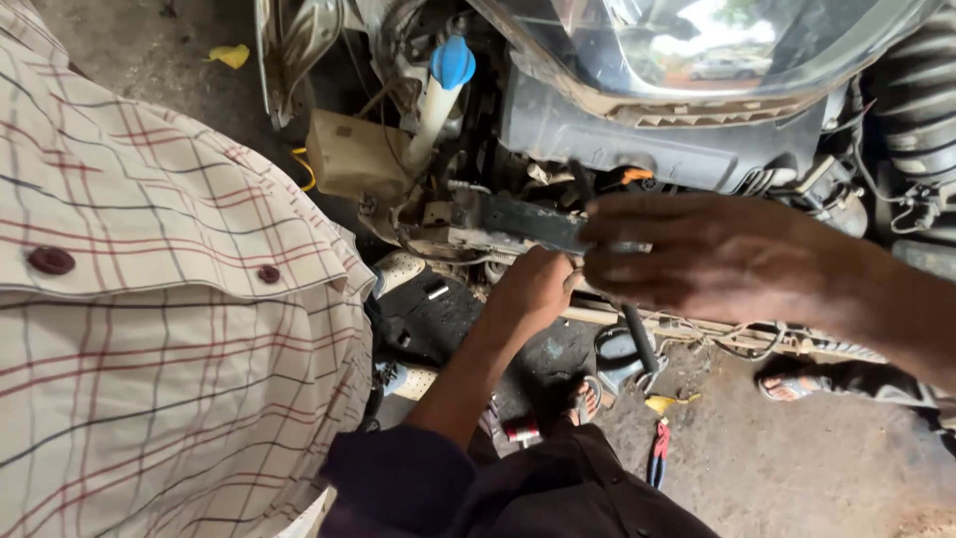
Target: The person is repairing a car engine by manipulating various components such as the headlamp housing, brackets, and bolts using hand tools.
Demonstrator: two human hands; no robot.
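Our left hand (538,289) reaches up, fingers curled against the underside of the dark metal bracket (523,221), seemingly steadying it. Our right hand (717,259) comes across blurred, fingers loosely bent at the bracket's end; its grip we cannot tell. Above sits the headlamp (697,45); red pliers (658,450) lie on the floor.

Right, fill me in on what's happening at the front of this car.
A person works at a stripped car front, under the headlight. The left hand reaches up to a dark metal bracket, and the right hand comes in blurred from the right onto it. A co-worker's checked shirt fills the left side. Red-handled pliers lie on the floor.
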